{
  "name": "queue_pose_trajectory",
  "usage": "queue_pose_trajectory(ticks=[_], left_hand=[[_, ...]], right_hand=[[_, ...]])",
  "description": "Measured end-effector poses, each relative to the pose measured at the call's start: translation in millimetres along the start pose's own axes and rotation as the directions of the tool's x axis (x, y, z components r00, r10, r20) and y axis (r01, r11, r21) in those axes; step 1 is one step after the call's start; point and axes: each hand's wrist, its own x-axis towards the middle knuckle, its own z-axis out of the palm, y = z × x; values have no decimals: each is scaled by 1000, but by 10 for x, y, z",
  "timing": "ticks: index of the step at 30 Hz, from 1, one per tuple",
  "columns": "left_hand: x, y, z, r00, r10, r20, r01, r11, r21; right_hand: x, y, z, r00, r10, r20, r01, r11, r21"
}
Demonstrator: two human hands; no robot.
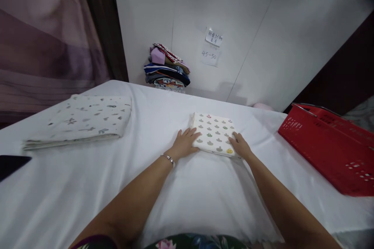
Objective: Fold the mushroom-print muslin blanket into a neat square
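Observation:
A folded white cloth (214, 134) with small grey, green, red and yellow mushroom-like prints lies flat in front of me. At its left edge rests my left hand (184, 143), fingers spread, fingertips on the fabric; a silver bracelet circles that wrist. My right hand (240, 146) touches the opposite edge, its fingers stretched out over the corner area. Neither hand grips the cloth. Further left lies a larger folded cloth (90, 118), white with grey leaf-like prints.
A white-covered table (157, 124) spreads beneath everything. On the right stands a red plastic basket (327, 148) with a metal handle. A stack of folded clothes (168, 68) rises at the far edge by the wall. A dark flat object (13, 165) lies at left.

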Motion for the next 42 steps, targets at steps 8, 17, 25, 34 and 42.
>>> queue_pose_trajectory(ticks=[8,17,25,34,42], left_hand=[[-70,-220,-265,985,-157,70,172,877,-449],[-148,-204,-423,932,-245,268,349,805,-480],[-96,-165,-464,877,-191,441,434,709,-556],[-78,-170,-380,892,-228,391,409,776,-481],[-87,-55,-284,893,-310,326,421,830,-365]], right_hand=[[-342,-573,-188,922,-359,-144,384,897,220],[-426,-1071,11,769,-638,-31,627,745,228],[-435,-976,152,763,-639,-101,644,736,207],[-422,-979,185,752,-620,-226,660,713,239],[-420,-962,203,747,-614,-255,664,704,251]])
